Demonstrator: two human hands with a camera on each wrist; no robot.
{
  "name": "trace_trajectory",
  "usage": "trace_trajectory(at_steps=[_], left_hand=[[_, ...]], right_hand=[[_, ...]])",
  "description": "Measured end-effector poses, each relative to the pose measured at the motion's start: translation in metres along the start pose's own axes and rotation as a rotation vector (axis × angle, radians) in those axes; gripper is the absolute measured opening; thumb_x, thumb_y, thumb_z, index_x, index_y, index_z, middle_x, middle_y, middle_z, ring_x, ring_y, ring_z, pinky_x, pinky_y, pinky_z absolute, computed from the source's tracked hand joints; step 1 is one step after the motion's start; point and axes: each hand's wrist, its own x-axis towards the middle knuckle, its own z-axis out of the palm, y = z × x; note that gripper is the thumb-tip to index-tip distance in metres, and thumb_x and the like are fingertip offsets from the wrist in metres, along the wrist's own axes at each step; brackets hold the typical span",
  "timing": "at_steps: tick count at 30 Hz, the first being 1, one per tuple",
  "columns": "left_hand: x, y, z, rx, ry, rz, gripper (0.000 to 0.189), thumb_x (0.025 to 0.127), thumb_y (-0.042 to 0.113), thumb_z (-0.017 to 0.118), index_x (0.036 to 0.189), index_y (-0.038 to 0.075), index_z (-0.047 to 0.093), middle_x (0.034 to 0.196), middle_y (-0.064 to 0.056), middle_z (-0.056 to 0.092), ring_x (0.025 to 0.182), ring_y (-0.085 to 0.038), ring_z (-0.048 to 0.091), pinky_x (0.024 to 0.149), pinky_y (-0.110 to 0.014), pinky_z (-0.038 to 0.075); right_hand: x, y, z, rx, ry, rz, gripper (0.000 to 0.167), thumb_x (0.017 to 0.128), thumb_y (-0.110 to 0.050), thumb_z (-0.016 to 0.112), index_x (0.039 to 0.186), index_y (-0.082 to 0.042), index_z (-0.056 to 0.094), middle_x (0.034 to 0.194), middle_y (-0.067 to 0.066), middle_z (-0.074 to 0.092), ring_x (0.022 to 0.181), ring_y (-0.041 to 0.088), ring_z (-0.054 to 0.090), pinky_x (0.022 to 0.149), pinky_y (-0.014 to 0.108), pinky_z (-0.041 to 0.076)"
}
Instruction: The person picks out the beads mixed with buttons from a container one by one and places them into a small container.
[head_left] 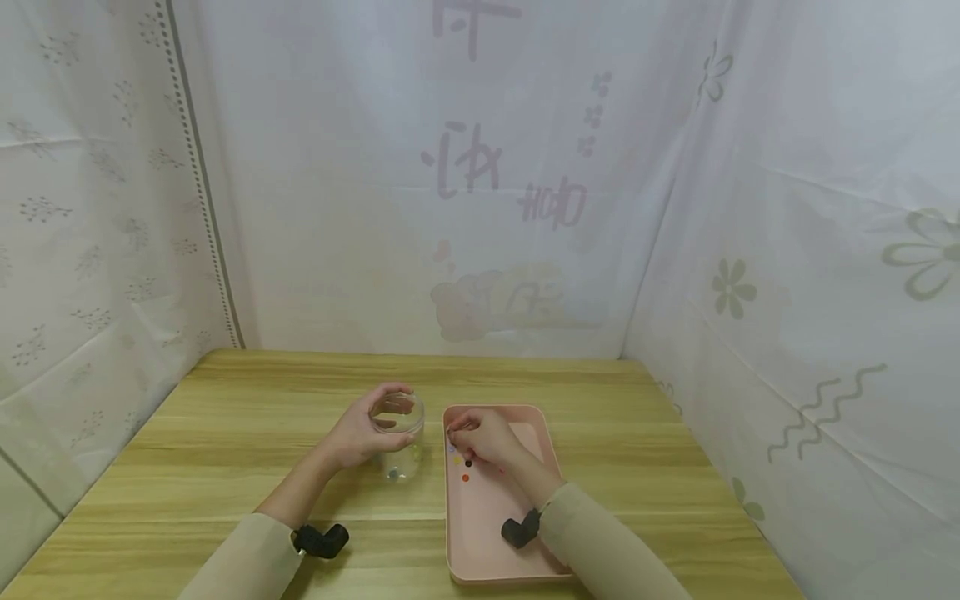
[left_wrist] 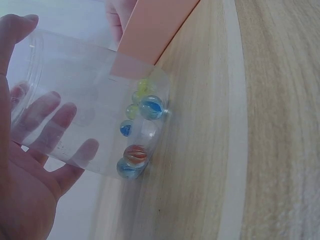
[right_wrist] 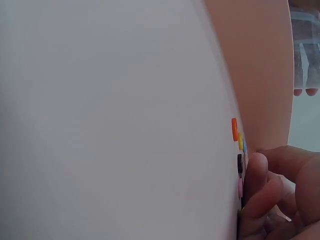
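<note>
My left hand (head_left: 365,429) grips a clear jar (head_left: 397,442) near its open mouth, thumb on the near side and fingers round the far side. Inside, several glass marbles (left_wrist: 151,107), blue, yellow-green and orange-red, lie at the bottom, close to the wooden table. My right hand (head_left: 487,437) is in a pink tray (head_left: 480,542), its fingers curled with the fingertips at the left wall. Small coloured button-like discs lie about it, among them an orange disc (head_left: 466,478) and a black disc (right_wrist: 240,164). I cannot tell what is between the right fingertips.
The wooden table (head_left: 225,467) carries the jar left of the tray, with a narrow gap between them. White patterned curtains (head_left: 337,208) hang behind and along both sides. A dark wrist camera (head_left: 322,542) is strapped at each sleeve.
</note>
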Motion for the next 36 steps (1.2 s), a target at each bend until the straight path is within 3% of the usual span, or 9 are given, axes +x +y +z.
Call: trace_trajectory(at_steps=[4, 11, 16, 22, 29, 36], left_hand=[[0.000, 0.001, 0.000, -0.008, -0.009, -0.003, 0.074, 0.090, 0.016, 0.088, 0.153, 0.004, 0.051, 0.145, -0.028, 0.065, 0.139, -0.056, 0.058, 0.112, -0.071, 0.051], [-0.001, 0.001, 0.000, 0.007, -0.011, -0.007, 0.075, 0.090, 0.017, 0.088, 0.154, 0.003, 0.050, 0.145, -0.025, 0.065, 0.139, -0.058, 0.056, 0.111, -0.067, 0.054], [-0.001, 0.000, 0.000, 0.011, -0.012, -0.008, 0.074, 0.091, 0.017, 0.088, 0.154, 0.004, 0.050, 0.145, -0.025, 0.065, 0.140, -0.058, 0.056, 0.112, -0.069, 0.053], [-0.001, -0.001, 0.000, 0.010, -0.007, -0.007, 0.075, 0.091, 0.016, 0.088, 0.154, 0.004, 0.050, 0.145, -0.026, 0.065, 0.139, -0.059, 0.056, 0.112, -0.070, 0.052], [-0.001, -0.002, 0.001, 0.008, -0.007, -0.002, 0.071, 0.091, 0.017, 0.088, 0.152, 0.009, 0.053, 0.144, -0.025, 0.065, 0.139, -0.058, 0.057, 0.111, -0.068, 0.054], [-0.001, -0.002, 0.000, -0.002, -0.012, -0.010, 0.073, 0.091, 0.017, 0.088, 0.153, 0.007, 0.052, 0.146, -0.025, 0.064, 0.140, -0.058, 0.055, 0.112, -0.068, 0.053]], right_hand=[[-0.002, -0.002, -0.002, 0.045, -0.008, 0.016, 0.015, 0.104, -0.015, 0.074, 0.117, -0.008, 0.076, 0.087, 0.008, 0.075, 0.059, 0.012, 0.065, 0.048, 0.020, 0.046], [-0.002, -0.009, -0.008, 0.053, -0.004, 0.009, 0.019, 0.102, -0.010, 0.070, 0.119, -0.003, 0.074, 0.080, 0.008, 0.073, 0.059, 0.013, 0.062, 0.052, 0.023, 0.050], [-0.002, -0.011, -0.016, 0.040, 0.010, 0.000, 0.021, 0.104, -0.017, 0.074, 0.121, -0.005, 0.075, 0.093, 0.006, 0.077, 0.067, 0.013, 0.068, 0.054, 0.023, 0.054], [-0.006, -0.012, -0.023, 0.073, 0.017, -0.024, 0.022, 0.104, -0.019, 0.074, 0.123, -0.009, 0.076, 0.112, 0.011, 0.081, 0.075, 0.017, 0.072, 0.057, 0.025, 0.051], [-0.013, -0.013, -0.027, 0.080, 0.008, -0.052, 0.023, 0.105, -0.024, 0.075, 0.123, -0.011, 0.076, 0.115, 0.014, 0.080, 0.073, 0.016, 0.069, 0.056, 0.027, 0.047], [-0.016, -0.010, -0.030, 0.100, -0.006, -0.079, 0.027, 0.105, -0.030, 0.076, 0.126, -0.014, 0.075, 0.115, 0.020, 0.078, 0.073, 0.016, 0.068, 0.059, 0.028, 0.048]])
